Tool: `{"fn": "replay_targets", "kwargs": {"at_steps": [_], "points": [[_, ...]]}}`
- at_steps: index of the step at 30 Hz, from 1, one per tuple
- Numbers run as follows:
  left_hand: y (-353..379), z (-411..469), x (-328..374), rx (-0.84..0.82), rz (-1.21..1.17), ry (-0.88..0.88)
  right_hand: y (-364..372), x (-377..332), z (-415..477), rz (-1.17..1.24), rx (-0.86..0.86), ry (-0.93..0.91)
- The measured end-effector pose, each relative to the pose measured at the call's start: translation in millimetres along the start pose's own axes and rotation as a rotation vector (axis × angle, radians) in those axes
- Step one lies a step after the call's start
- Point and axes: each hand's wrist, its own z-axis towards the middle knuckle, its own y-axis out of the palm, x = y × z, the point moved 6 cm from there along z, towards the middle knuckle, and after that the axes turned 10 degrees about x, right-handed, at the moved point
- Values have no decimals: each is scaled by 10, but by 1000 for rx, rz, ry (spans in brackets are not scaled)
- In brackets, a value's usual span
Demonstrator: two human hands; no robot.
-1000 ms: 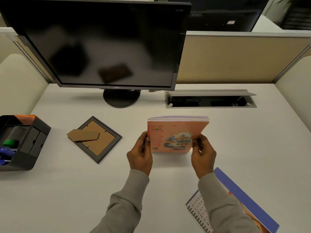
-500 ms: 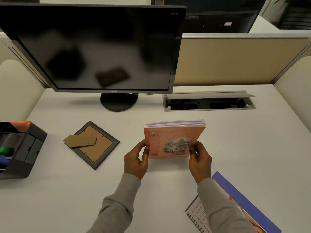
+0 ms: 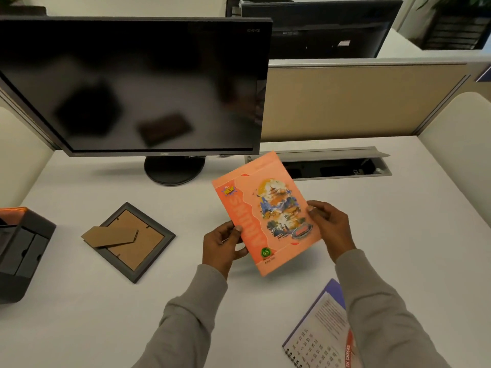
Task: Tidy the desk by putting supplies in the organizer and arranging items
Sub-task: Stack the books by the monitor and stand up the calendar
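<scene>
Here, from the head camera, the orange notebook [image 3: 265, 213] is held up off the white desk [image 3: 398, 235], tilted with its cover toward the viewer and its top corner in front of the cable slot [image 3: 332, 166]. The left hand [image 3: 220, 244] pinches the lower left edge, thumb on the cover, and the right hand [image 3: 329, 224] pinches the right edge the same way. The step looks like choosing where to lay it. It would go best with both grips kept until the notebook lies flat and its edges are squared to the desk. It could go on the spiral pad [image 3: 318, 333] at the lower right, or just beside it. Keep it off the slot and off the picture frame [image 3: 128, 241], which lies face down near the organizer [image 3: 24, 251] at the left.
</scene>
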Motion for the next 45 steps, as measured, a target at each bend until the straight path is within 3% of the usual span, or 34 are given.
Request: {"fn": "replay_targets", "kwargs": {"at_steps": [3,7,15,21,24,27,29,37,45], "points": [[123,-40,-169,64,-130,-161,-9,194,-107,332,-1,304],[332,-140,-373,129,-283,-320,140,392,-344,547,-36,460],[685,-275,-728,186,-339,-395,149,498,-207,309,57,432],[512,-41,-812,244,-261,-363,-94,579,190,92,-17,497],[343,147,-674,265,128,-201,-235,596,429,-30,-57,515],[396,253,-507,188,616,16,-256,609,647,-179,-95,513],[490,290,-448,118,817,135,-241,598,794,-286,-90,484],[653,353,-513,80,1091,272,-205,441,1137,-736,40,225],[682,440,-502,101,1101,357,-228,561,1258,-929,69,73]]}}
